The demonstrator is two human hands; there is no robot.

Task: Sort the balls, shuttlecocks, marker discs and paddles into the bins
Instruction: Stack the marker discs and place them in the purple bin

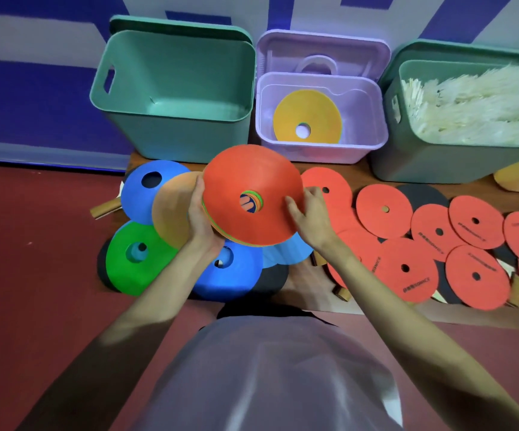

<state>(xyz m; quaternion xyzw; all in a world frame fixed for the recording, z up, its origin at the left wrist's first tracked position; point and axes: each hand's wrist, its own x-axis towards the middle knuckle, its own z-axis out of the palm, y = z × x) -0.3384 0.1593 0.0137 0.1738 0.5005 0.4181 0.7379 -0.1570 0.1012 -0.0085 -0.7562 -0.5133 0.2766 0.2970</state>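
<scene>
A dark red floor [34,244] carries a brown wooden board [320,293] against the wall. On the board stand 2 green plastic bins [174,141] [407,163] flanking a lilac plastic bin [320,150]. In front of them lie blue [136,194], green [121,269] and red flat marker discs [382,209], overlapping wooden-handled paddles [102,208].

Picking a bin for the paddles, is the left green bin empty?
Empty, as far as visible: the left green bin shows only bare floor and walls.
</scene>
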